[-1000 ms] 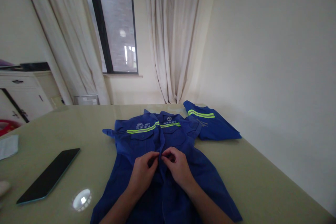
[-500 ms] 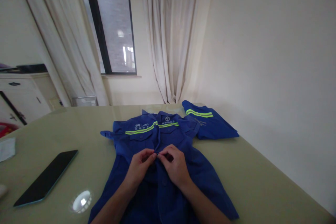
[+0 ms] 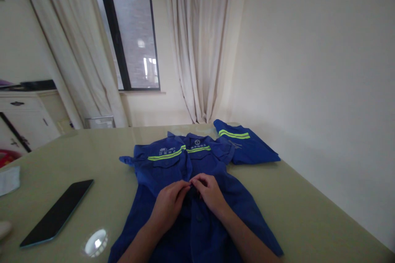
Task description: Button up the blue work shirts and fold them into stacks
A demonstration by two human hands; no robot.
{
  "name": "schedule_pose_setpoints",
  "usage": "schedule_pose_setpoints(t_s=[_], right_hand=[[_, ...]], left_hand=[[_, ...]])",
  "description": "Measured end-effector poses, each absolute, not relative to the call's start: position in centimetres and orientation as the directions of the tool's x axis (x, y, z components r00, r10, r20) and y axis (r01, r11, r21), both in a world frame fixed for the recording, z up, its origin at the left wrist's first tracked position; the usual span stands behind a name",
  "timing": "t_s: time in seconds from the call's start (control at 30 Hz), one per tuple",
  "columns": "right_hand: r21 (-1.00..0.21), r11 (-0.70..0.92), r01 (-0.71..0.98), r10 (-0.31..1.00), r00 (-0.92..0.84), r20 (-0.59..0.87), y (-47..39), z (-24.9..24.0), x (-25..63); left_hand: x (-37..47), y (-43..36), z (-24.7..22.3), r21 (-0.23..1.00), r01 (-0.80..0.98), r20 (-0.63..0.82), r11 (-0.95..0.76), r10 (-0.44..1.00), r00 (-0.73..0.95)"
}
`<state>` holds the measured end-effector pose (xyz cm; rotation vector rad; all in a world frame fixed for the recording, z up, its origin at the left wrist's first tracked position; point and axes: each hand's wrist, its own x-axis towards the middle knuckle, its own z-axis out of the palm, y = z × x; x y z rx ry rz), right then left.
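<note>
Remotely, I pinched the blue shirt's (image 3: 205,166) front with left hand (image 3: 168,206) and right hand (image 3: 212,195), each grip closed on cloth. Light, level fingertips suited the narrow edge.

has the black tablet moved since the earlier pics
No, the black tablet lies in the same spot on the table, angled the same way.

Blue shirt (image 3: 197,224), yellow-green chest stripe, pale lettering; spread front-up on table (image 3: 308,213), collar at far end, placket pinched.
</note>
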<state>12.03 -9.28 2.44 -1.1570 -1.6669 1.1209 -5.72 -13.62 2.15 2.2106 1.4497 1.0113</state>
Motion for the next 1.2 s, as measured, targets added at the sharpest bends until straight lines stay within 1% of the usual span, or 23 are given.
schedule_pose_setpoints(t_s=[0.03,0.07,0.1,0.13,0.17,0.23,0.3,0.37,0.43,0.5,0.53,0.6,0.67,0.73,0.8,0.87,0.97,1.1,1.2], right_hand=[[-0.890,0.317,0.329,0.934,-0.274,0.231,-9.5,2.6,12.0],[-0.812,0.411,0.415,0.904,-0.299,0.305,-9.7,2.8,11.9],[-0.734,0.458,0.502,0.886,-0.328,0.328,-9.9,3.0,11.8],[-0.668,0.458,0.586,0.887,-0.342,0.309,-10.0,3.1,11.8],[-0.621,0.429,0.656,0.903,-0.332,0.273,-10.1,3.2,11.7],[-0.573,0.350,0.741,0.937,-0.275,0.216,-10.2,3.4,11.7],[-0.561,0.294,0.774,0.956,-0.231,0.182,-10.2,3.6,11.7],[-0.545,0.250,0.800,0.968,-0.205,0.144,-10.1,3.8,11.7],[-0.497,0.210,0.842,0.978,-0.175,0.117,-9.9,4.3,11.4],[-0.422,0.174,0.890,0.984,-0.146,0.099,-9.4,4.8,10.8],[-0.382,0.164,0.910,0.986,-0.137,0.098,-9.1,5.0,10.4],[-0.328,0.172,0.929,0.983,-0.142,0.114,-8.6,5.0,9.6],[-0.350,0.212,0.912,0.974,-0.167,0.155,-8.2,4.4,9.1],[-0.441,0.250,0.862,0.964,-0.181,0.194,-8.0,3.5,9.0],[-0.539,0.283,0.793,0.956,-0.189,0.223,-8.0,2.6,9.2],[-0.597,0.319,0.736,0.944,-0.193,0.267,-7.9,2.1,9.6],[-0.655,0.356,0.667,0.928,-0.172,0.330,-7.8,1.9,10.0],[-0.784,0.311,0.538,0.947,-0.111,0.300,-7.3,1.8,9.8],[-0.826,0.322,0.462,0.945,-0.113,0.306,-7.1,1.5,9.5]], left_hand=[[-5.8,-13.5,2.2,0.641,0.623,0.340,-0.449,0.893,0.294],[-5.8,-13.3,2.2,0.678,0.580,0.304,-0.452,0.890,0.339],[-6.0,-13.2,2.2,0.697,0.560,0.285,-0.448,0.890,0.357],[-6.1,-13.1,2.1,0.693,0.572,0.286,-0.439,0.895,0.341],[-6.3,-13.0,1.9,0.663,0.618,0.303,-0.422,0.906,0.294],[-6.5,-13.0,1.2,0.538,0.763,0.354,-0.358,0.918,0.181],[-6.2,-13.4,0.6,0.369,0.893,0.374,-0.258,0.921,0.111],[-5.4,-14.1,0.2,0.220,0.967,0.351,-0.131,0.935,0.046],[-4.6,-14.9,0.4,0.097,0.994,0.305,-0.046,0.952,0.014],[-4.2,-15.7,1.2,0.025,0.998,0.232,-0.054,0.971,0.047],[-4.2,-15.9,1.8,0.014,0.996,0.192,-0.089,0.978,0.085],[-4.6,-16.2,3.3,0.033,0.986,0.138,-0.164,0.978,0.158],[-5.0,-15.9,4.6,0.058,0.978,0.122,-0.198,0.974,0.190],[-5.1,-15.2,5.5,0.057,0.985,0.140,-0.166,0.978,0.156],[-4.8,-14.1,5.4,0.044,0.993,0.199,-0.112,0.975,0.101],[-4.3,-12.9,4.6,0.056,0.993,0.287,-0.102,0.954,0.082],[-4.1,-11.6,2.8,0.162,0.976,0.362,-0.147,0.929,0.080],[-5.2,-10.9,1.4,0.334,0.924,0.348,-0.189,0.935,0.066],[-6.2,-10.6,1.4,0.454,0.865,0.329,-0.215,0.942,0.062]])
